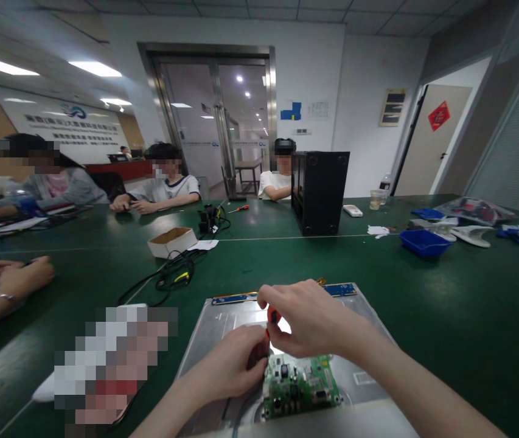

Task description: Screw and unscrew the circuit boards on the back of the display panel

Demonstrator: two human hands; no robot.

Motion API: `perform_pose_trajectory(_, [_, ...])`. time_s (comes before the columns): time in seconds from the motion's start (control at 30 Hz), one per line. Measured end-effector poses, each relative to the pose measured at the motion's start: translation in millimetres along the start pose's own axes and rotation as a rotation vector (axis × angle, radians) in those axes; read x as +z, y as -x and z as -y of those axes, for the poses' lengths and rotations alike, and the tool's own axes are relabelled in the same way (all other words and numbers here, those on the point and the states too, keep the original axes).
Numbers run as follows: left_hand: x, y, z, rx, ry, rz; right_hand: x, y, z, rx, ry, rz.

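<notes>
In the head view, a screwdriver (274, 314) with a red and black handle stands roughly upright in my right hand (309, 316), its handle pinched between thumb and fingers. Close below it, my left hand (236, 359) has its fingers curled together at the left edge of a green circuit board (302, 383). What those fingers grip is hidden, and so is the screwdriver's tip. The board lies on the silvery metal back of a flat display panel (204, 347). Along the panel's far edge runs a narrow blue circuit strip (341, 290).
Left of the panel lie a black cable (163, 283) and an open cardboard box (172, 242). A black computer case (320, 191) stands beyond it. At right sits a blue tray (424, 242). Another person's hands (26, 277) rest on the green table (460, 328); several people sit around it.
</notes>
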State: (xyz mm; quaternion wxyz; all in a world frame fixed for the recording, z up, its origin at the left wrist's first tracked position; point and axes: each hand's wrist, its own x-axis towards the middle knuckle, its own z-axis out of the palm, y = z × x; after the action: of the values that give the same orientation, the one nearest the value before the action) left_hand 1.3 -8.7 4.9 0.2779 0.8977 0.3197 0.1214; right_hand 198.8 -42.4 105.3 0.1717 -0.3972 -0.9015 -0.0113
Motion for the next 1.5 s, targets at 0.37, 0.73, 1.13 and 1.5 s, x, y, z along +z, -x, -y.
perform_pose_trajectory(0.37, [-1.1, -0.8, -1.6, 0.006, -0.005, -0.011, -0.1, 0.0, 3.4, 0.019, 0.008, 0.010])
perform_pose_trajectory(0.73, [-3.2, -1.2, -3.9, -0.047, -0.018, 0.025, 1.4, -1.5, 3.5, 0.059, 0.020, 0.014])
perform_pose_trajectory(1.13, [-1.0, -1.3, -0.5, -0.018, -0.009, 0.020, 1.1, 0.8, 3.9, 0.037, 0.036, -0.001])
perform_pose_trajectory(1.5, [-1.9, 0.4, -2.5, -0.010, -0.048, -0.010, 2.5, -1.0, 4.7, 0.055, 0.064, 0.008])
